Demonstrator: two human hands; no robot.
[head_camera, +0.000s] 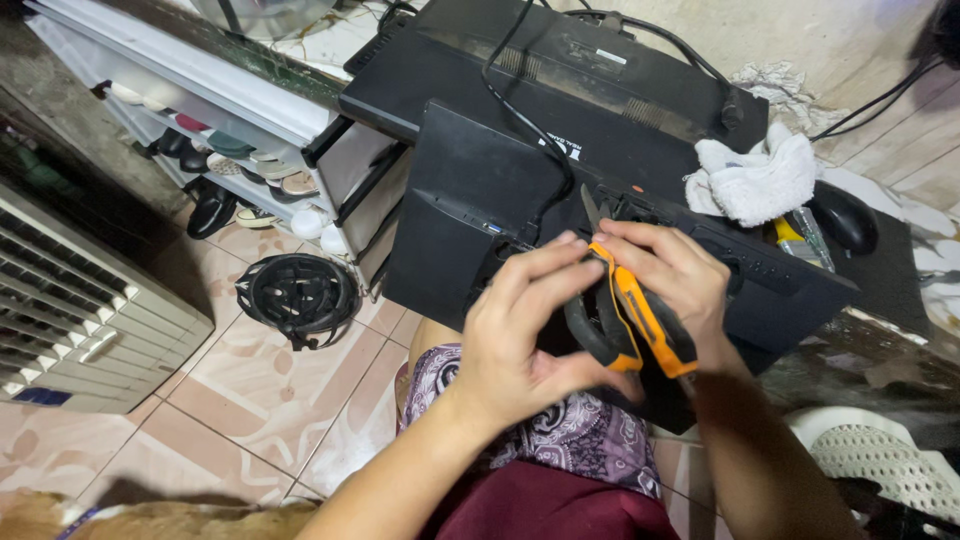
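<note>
Both my hands hold a pair of pliers (630, 315) with orange and black handles. My right hand (672, 275) wraps the upper handle. My left hand (520, 325) grips the lower handle from the left. The metal jaws point up at the back of a black monitor (470, 200) that lies face down in front of me, near its cable socket. A black cable (520, 110) runs from that spot up over a second black monitor (600, 70) behind it.
A white cloth (755, 180) and a black mouse (845, 218) lie at the right. A black helmet (298, 295) rests on the tiled floor. A white shoe rack (200, 120) stands at the left, a white fan unit (70, 300) further left, a white plastic chair (880, 460) lower right.
</note>
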